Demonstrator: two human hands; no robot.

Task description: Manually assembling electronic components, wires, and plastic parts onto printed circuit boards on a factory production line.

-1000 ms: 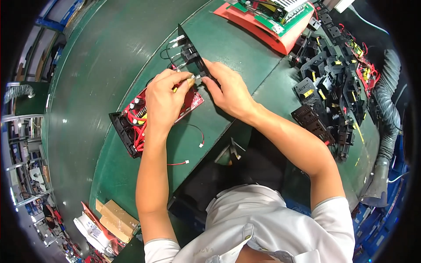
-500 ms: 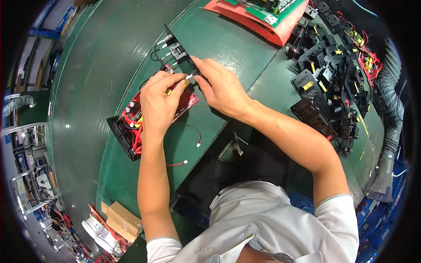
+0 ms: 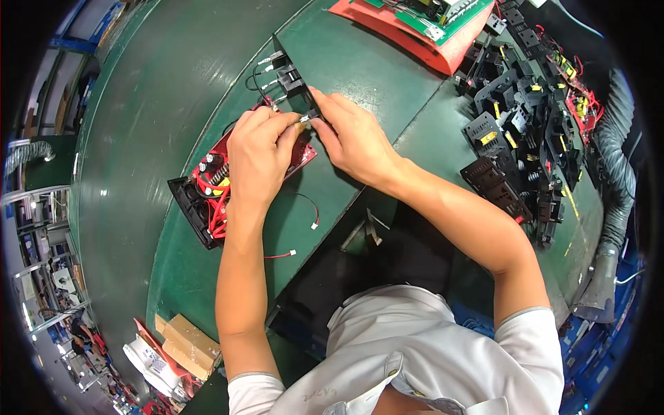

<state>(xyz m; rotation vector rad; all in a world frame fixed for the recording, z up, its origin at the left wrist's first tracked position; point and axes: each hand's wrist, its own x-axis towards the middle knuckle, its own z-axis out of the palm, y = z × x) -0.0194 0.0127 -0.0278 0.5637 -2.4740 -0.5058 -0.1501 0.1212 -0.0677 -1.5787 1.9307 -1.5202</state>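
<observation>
The right hand (image 3: 358, 138) grips the thin black plastic panel (image 3: 296, 84) to its left, probably light, stiff, best held by edges; the left hand (image 3: 257, 153) pinches a small silvery connector (image 3: 303, 119).

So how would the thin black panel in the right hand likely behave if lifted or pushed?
The black panel looks stiff, holding its shape in the right hand. Being thin and held on edge, it would probably tip if released. Lifting it might tug the black wire looping at its side.
</observation>
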